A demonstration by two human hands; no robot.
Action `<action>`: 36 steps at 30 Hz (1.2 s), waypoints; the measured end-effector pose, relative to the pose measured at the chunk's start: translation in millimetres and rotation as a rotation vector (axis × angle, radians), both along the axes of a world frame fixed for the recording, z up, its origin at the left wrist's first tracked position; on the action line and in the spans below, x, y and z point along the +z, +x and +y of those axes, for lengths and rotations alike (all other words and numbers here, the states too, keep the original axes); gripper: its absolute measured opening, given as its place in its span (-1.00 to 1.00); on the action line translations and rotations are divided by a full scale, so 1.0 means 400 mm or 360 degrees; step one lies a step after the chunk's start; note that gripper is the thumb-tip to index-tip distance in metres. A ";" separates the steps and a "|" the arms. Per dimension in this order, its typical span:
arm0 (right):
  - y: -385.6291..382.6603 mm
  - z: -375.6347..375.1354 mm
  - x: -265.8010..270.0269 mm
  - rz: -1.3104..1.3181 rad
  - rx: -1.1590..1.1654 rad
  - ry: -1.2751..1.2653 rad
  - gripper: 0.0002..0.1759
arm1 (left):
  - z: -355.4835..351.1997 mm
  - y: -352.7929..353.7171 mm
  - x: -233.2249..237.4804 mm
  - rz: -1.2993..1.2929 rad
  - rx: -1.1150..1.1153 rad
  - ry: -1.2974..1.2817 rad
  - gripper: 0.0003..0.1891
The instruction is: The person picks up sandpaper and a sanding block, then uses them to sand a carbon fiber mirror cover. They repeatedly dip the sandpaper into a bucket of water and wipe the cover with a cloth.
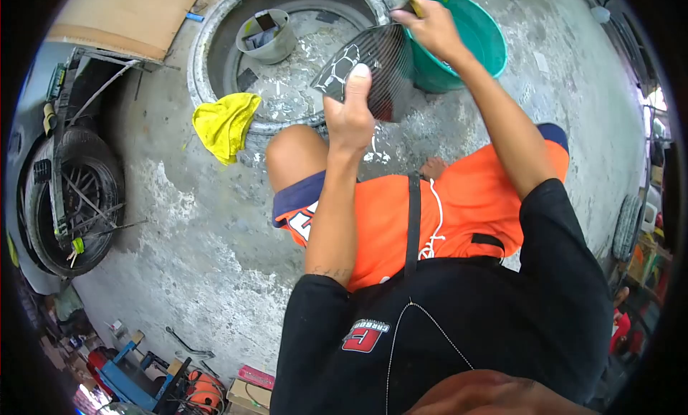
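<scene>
A curved, glossy dark panel with fine stripes and a white honeycomb pattern is tilted above the floor between my knees. My left hand is closed on its near edge, with the thumb lying along the face. By the panel's far end, my right hand is closed around a small black-and-yellow piece, mostly hidden by the fingers. That hand is over the near-left rim of a green bucket. Behind the panel lies a large round grey ring, with a bright yellow cloth draped at its edge.
Inside the ring stands a small grey tub holding dark pieces. A car wheel with metal bars across it is at the left. Tools, including a blue stand and an orange reel, crowd the lower left. Clutter lines the right edge.
</scene>
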State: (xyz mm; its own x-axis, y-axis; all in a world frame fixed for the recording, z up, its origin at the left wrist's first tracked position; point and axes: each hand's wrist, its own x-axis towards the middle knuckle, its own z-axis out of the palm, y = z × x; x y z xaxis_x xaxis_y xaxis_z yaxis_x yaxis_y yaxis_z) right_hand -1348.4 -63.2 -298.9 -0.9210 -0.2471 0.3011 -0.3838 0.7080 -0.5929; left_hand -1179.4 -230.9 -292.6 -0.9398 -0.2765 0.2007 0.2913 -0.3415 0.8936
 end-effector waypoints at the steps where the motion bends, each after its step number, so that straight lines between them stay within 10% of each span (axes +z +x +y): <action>1: -0.045 0.052 0.000 -0.0050 -0.0101 0.0258 -0.58 | -0.007 -0.015 -0.007 -0.0095 0.0078 0.0365 -0.72; 6: -0.158 0.370 -0.239 -0.0609 -0.0048 0.0910 -0.51 | -0.049 -0.056 0.022 -0.0137 -0.0183 0.1136 -0.39; 13: -0.126 0.415 -0.303 -0.0825 0.0282 0.1296 -0.52 | -0.085 -0.090 -0.012 -0.0226 -0.0193 0.1854 -0.51; 17: -0.032 0.213 -0.001 -0.0393 -0.0141 0.0095 -0.68 | -0.056 -0.101 0.014 -0.0168 -0.0056 0.1665 -0.48; 21: 0.090 -0.023 0.068 -0.0236 0.0384 -0.0616 -0.86 | -0.008 -0.098 0.027 -0.0264 0.0014 0.1043 -0.51; 30: 0.236 -0.163 0.085 0.0439 0.0658 -0.0545 -0.91 | -0.040 -0.047 -0.006 -0.0171 0.0063 0.0953 -0.71; 34: 0.138 -0.179 0.117 -0.0258 0.0300 -0.0414 -0.86 | -0.020 -0.048 0.023 -0.0159 0.0097 0.0778 -0.79; 36: 0.230 -0.177 0.132 0.0092 0.0404 -0.0436 -0.91 | -0.032 -0.040 0.032 -0.0130 0.0111 0.0759 -0.80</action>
